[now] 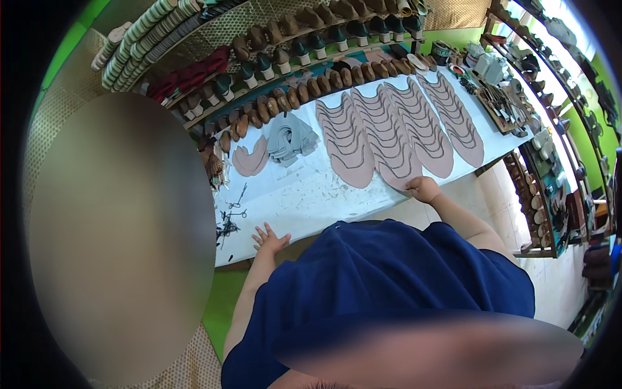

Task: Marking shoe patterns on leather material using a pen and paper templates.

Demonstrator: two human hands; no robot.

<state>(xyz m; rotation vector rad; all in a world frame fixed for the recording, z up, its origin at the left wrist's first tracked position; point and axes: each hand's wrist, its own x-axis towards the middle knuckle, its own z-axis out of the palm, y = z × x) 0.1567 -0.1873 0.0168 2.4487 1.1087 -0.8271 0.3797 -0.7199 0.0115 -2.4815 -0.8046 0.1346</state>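
My right hand (426, 189) is closed at the table's front edge, its fingers pinching the rim of a pinkish-beige shoe upper piece (398, 176). That piece is the nearest one in a long overlapping row. Several such rows lie side by side, their curved edges lined in dark. Spread open, my left hand (272, 240) rests at the front edge of the white table (304, 211), holding nothing. Close to it lies a scatter of small black pieces (227, 228). Farther back are a pile of grey cut pieces (291, 139) and a curved pinkish piece (250, 157).
Wooden shoe lasts (304, 94) line the table's back edge, with shelves of shoes (317, 47) behind. A tray of tools (502, 107) sits at the right end. Racks (551, 188) stand on the right. A large blurred shape (123, 240) covers the left side.
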